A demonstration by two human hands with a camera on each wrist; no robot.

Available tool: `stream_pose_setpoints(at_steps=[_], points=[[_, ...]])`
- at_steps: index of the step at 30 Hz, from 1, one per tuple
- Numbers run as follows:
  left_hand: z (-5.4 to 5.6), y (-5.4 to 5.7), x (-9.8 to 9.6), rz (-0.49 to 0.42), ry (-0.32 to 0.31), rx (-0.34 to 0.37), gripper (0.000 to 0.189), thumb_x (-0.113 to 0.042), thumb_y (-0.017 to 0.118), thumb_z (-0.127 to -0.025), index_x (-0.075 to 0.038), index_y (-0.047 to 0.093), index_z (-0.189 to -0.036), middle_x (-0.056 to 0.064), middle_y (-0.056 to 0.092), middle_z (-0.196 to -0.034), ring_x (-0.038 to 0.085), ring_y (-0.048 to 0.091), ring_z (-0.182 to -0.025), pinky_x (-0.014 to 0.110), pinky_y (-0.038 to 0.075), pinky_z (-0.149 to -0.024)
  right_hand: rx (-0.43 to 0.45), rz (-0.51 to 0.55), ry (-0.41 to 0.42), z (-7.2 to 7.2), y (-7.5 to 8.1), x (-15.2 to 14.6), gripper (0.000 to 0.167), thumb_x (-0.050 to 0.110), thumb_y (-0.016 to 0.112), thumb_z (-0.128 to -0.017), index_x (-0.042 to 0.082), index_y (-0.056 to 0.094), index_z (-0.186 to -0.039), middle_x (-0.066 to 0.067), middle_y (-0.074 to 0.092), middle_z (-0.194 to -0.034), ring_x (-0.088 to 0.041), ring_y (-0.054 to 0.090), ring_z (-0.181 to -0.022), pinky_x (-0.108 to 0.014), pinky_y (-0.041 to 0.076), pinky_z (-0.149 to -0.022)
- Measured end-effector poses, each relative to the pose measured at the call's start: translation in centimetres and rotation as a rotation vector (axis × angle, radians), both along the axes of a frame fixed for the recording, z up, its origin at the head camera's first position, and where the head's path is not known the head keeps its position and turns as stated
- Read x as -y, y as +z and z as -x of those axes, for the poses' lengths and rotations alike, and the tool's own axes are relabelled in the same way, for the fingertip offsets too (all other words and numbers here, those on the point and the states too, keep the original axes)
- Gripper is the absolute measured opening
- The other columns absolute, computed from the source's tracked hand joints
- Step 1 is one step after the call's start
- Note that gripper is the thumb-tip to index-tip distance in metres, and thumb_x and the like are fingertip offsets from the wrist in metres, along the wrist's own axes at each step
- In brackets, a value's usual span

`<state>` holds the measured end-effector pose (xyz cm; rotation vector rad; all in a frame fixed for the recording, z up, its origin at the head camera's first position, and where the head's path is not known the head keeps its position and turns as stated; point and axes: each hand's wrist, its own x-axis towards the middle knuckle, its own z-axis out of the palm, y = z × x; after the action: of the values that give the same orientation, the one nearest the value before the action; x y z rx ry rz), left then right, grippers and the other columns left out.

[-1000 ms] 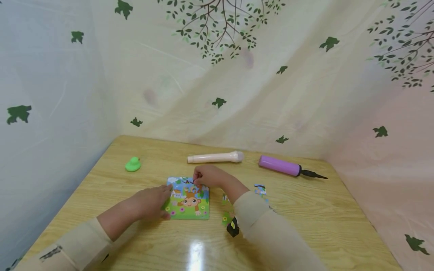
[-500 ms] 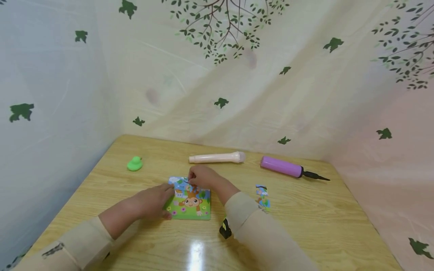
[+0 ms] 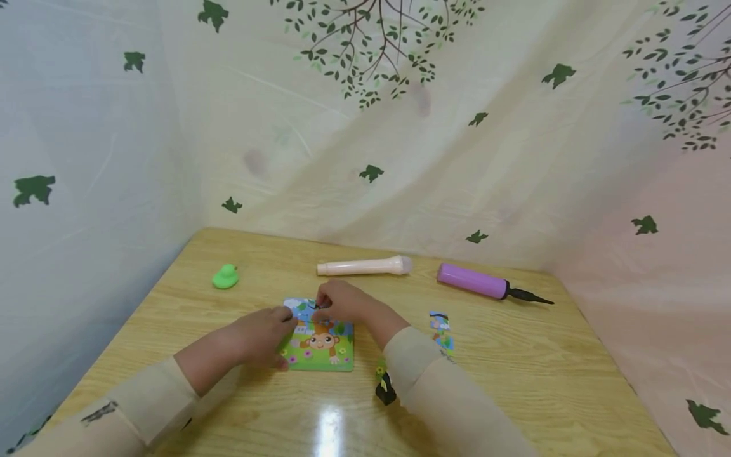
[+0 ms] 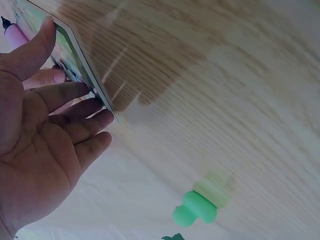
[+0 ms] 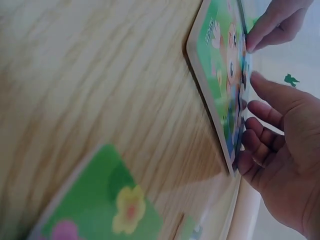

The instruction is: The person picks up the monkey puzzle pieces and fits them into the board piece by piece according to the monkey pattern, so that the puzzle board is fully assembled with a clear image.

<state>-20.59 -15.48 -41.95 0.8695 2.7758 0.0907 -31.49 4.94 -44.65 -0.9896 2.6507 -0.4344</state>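
Observation:
A square jigsaw puzzle board (image 3: 320, 358) with a monkey picture lies on the table in the head view. My left hand (image 3: 259, 336) rests along its left side, fingers fairly straight, thumb near the lower corner. In the left wrist view, the fingertips (image 4: 102, 117) touch the board's edge. Over the upper part of the board, my right hand (image 3: 345, 301) bends its fingers and pinches at a small puzzle piece, mostly hidden by the fingers. The right wrist view has this thumb and these fingers at the board's far edge.
Loose puzzle pieces (image 3: 441, 330) lie right of the board; a green piece (image 5: 107, 200) is nearer. Behind are a green toy duck (image 3: 226, 277), a pale toy microphone (image 3: 364, 266) and a purple hand pump (image 3: 473, 280). A black device (image 3: 385, 388) sits by the right sleeve.
My right hand has shifted a little left over the top of the board, then stayed there. My left hand has moved slightly further onto the board's left side.

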Motion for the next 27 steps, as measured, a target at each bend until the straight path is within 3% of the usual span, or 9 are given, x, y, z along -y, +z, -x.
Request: stream_pose_setpoints(at_steps=[3, 7, 13, 22, 27], points=[[0.1, 0.1, -0.1, 0.012, -0.004, -0.009, 0.085, -0.046, 0.079, -0.078, 0.005, 0.049, -0.139, 0.022, 0.048, -0.136, 0.042, 0.049, -0.126, 0.052, 0.042, -0.109, -0.020, -0.028, 0.045, -0.2, 0.2, -0.5, 0.032, 0.042, 0.070, -0.090, 0.018, 0.063, -0.110, 0.004, 0.054, -0.102, -0.009, 0.052, -0.091, -0.023, 0.049, -0.082], [0.1, 0.2, -0.3, 0.025, -0.005, -0.006, 0.086, -0.047, 0.079, -0.078, 0.006, 0.049, -0.138, 0.022, 0.045, -0.140, 0.045, 0.047, -0.128, 0.054, 0.041, -0.109, -0.061, -0.047, 0.082, -0.5, 0.0, -0.7, 0.034, 0.044, 0.067, -0.092, 0.019, 0.061, -0.115, 0.004, 0.054, -0.104, -0.010, 0.050, -0.093, -0.024, 0.048, -0.082], [0.2, 0.4, -0.7, 0.045, 0.009, 0.056, 0.087, -0.046, 0.078, -0.080, 0.008, 0.046, -0.141, 0.019, 0.029, -0.158, 0.044, 0.037, -0.139, 0.052, 0.038, -0.113, -0.091, -0.049, 0.070, -1.1, 0.1, -0.7, 0.033, 0.043, 0.065, -0.093, 0.019, 0.061, -0.115, 0.004, 0.053, -0.103, -0.011, 0.049, -0.092, -0.025, 0.048, -0.080], [0.9, 0.3, -1.0, 0.079, 0.018, 0.103, 0.087, -0.046, 0.077, -0.081, 0.005, 0.044, -0.143, 0.014, 0.030, -0.160, 0.037, 0.034, -0.143, 0.049, 0.033, -0.117, -0.120, -0.082, 0.063, -1.4, 0.1, -0.5, 0.032, 0.043, 0.064, -0.093, 0.020, 0.061, -0.115, 0.005, 0.052, -0.103, -0.011, 0.048, -0.091, -0.025, 0.047, -0.078], [1.1, 0.4, -1.1, 0.077, 0.031, 0.125, 0.088, -0.046, 0.079, -0.079, 0.005, 0.045, -0.143, 0.013, 0.030, -0.160, 0.038, 0.034, -0.143, 0.050, 0.034, -0.116, -0.217, -0.138, 0.162, -1.8, 0.5, -0.8, 0.024, 0.037, 0.061, -0.097, 0.019, 0.067, -0.112, 0.003, 0.055, -0.100, -0.012, 0.049, -0.088, -0.025, 0.046, -0.077]])
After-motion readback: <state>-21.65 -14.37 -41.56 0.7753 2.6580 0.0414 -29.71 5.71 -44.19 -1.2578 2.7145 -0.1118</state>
